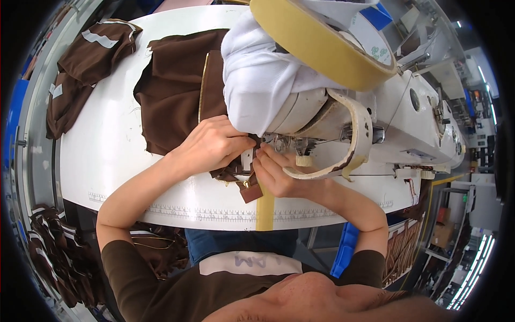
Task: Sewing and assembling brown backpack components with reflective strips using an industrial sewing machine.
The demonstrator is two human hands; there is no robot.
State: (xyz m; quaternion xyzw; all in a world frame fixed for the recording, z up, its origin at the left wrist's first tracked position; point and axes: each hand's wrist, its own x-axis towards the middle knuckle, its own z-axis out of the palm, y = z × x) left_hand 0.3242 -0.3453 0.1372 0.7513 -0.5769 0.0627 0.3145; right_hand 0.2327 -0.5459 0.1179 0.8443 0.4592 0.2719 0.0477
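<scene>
A piece of brown fabric (171, 91) with a gold zipper (203, 88) lies on the white sewing table, its near end under the head of a sewing machine (300, 115). My left hand (214, 144) pinches the fabric edge just left of the needle area, thumb and forefinger together. Close on the right, the fingers of my right hand (276, 174) press together on the same edge. Between and below the hands show a zipper pull and a small brown tab (250, 193). The needle and the exact fingertip contact are partly hidden.
White cloth (257, 70) covers the machine head, with a big yellow tape roll (322, 43) on top. A curved guard (359, 134) juts out near my right hand. More brown pieces (91, 59) lie at the far left; others hang below the table (80, 161).
</scene>
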